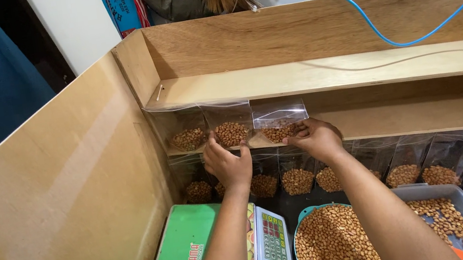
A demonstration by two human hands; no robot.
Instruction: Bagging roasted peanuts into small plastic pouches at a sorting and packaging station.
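My right hand (318, 138) grips the lower part of a small clear plastic bag of peanuts (279, 121) and sets it upright on the wooden shelf (419, 114). My left hand (228, 162) touches the neighbouring bag of peanuts (231, 127) with its thumb and fingertips. A third filled bag (187, 133) stands further left against the shelf's side wall. All three bags stand in a row on the shelf.
Below the shelf a row of several filled bags (402, 168) leans at the back of the counter. A teal bowl (322, 245) and a grey tray (439, 212) hold loose peanuts. A digital scale (271, 249) sits on a green box (183, 253). A blue cable (388, 33) hangs at the back.
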